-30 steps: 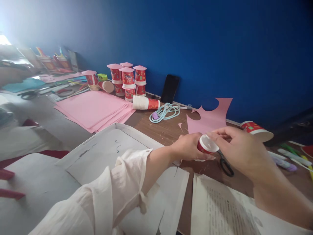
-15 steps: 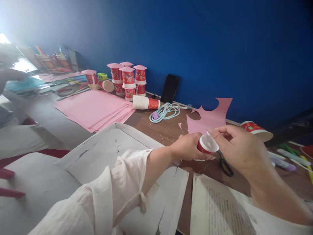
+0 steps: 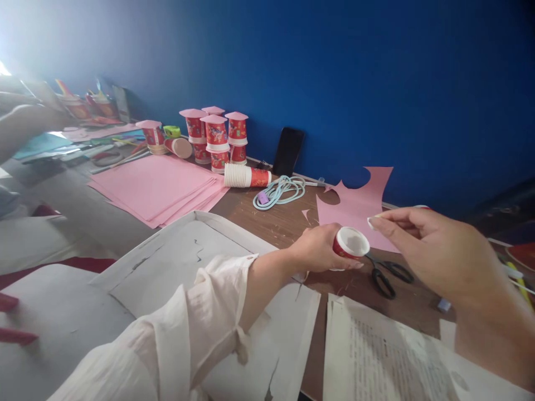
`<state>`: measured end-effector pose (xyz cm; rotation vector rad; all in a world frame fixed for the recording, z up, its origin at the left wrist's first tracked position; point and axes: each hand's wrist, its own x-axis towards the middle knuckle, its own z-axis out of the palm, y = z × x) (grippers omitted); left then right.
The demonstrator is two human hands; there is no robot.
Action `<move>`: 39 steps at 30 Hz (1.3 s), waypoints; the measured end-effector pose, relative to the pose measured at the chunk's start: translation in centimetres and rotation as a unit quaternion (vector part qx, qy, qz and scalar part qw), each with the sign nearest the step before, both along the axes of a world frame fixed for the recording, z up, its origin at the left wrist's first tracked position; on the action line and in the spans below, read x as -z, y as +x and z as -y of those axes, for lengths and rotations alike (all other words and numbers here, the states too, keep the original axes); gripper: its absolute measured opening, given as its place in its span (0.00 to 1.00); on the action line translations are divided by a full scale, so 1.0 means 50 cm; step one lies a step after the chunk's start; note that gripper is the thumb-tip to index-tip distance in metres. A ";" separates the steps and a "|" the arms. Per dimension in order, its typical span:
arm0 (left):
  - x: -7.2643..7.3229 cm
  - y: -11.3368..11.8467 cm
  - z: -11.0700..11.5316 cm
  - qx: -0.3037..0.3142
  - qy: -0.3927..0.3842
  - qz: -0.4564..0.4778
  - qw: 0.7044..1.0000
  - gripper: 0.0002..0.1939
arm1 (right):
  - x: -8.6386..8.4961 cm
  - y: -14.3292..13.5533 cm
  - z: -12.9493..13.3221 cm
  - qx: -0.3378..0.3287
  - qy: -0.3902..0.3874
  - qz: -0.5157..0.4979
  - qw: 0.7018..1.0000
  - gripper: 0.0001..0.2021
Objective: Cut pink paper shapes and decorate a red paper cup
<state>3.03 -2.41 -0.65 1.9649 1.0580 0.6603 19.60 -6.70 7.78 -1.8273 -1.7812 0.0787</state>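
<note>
My left hand [image 3: 314,246] is closed around a red paper cup [image 3: 351,243] with a white rim, tilted toward me; part of its wall is hidden by the fingers. To the right of the cup, my right hand [image 3: 447,256] pinches a small white piece [image 3: 370,223] between thumb and forefinger, apart from the cup. What the piece is made of I cannot tell. Scissors with black handles [image 3: 383,284] lie on the table just below the cup. Behind both hands is a pink sheet with round cut-outs [image 3: 355,209].
Stacked red cups with pink cone tops [image 3: 216,133] stand by the blue wall. Near them lie nested cups [image 3: 246,176], pink sheets [image 3: 154,186], a coiled cable [image 3: 280,192] and a leaning phone [image 3: 288,150]. Printed pages [image 3: 376,351] are in front; another person's arm [image 3: 29,122] reaches in at left.
My right hand has moved right, away from the cup's rim, with the white piece in its fingertips. More of the scissors shows. The other person's arm at left has shifted.
</note>
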 end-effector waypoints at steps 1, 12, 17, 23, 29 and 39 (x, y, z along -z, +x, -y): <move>-0.001 0.000 0.001 -0.008 -0.002 -0.002 1.000 0.31 | -0.003 0.003 0.007 0.002 -0.004 -0.006 1.000 0.13; 0.001 0.000 -0.003 0.000 -0.006 -0.003 1.000 0.31 | 0.088 0.004 0.052 -0.062 0.007 0.020 0.998 0.13; 0.000 0.001 0.000 -0.001 0.018 -0.015 1.000 0.30 | 0.090 0.009 0.047 -0.057 0.041 0.086 0.994 0.14; -0.002 0.006 0.001 -0.004 0.009 -0.024 1.000 0.31 | 0.089 0.026 0.050 0.013 0.079 -0.002 0.997 0.14; 0.002 0.006 -0.001 -0.009 0.013 -0.023 1.000 0.30 | 0.088 0.021 0.060 -0.059 0.030 -0.008 0.998 0.14; 0.004 0.007 -0.002 -0.011 0.017 -0.031 0.999 0.31 | 0.107 0.043 0.051 0.021 0.007 -0.152 0.988 0.16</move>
